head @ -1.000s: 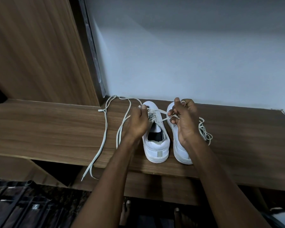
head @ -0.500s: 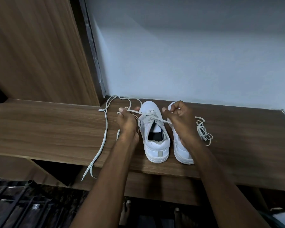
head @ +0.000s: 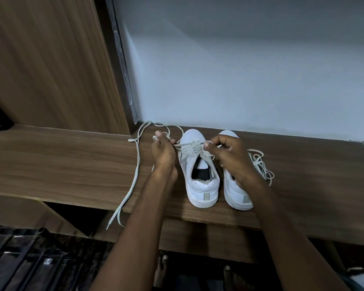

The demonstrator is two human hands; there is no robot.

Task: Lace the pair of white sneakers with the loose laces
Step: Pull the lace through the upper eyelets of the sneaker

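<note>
Over the left sneaker (head: 200,164), both hands' curled fingers (head: 215,143) apparently pinch its lace (head: 186,147).

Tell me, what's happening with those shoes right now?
Left hand and right hand each pinch lace ends. Left sneaker part-laced. Nothing in the way.

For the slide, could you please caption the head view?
Both hands, left hand and right hand, pinch lace ends over the left sneaker on a wooden shelf.

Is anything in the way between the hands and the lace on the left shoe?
Nothing visible. The left hand and right hand already pinch the lace on either side of the left shoe, over its eyelets.
</note>
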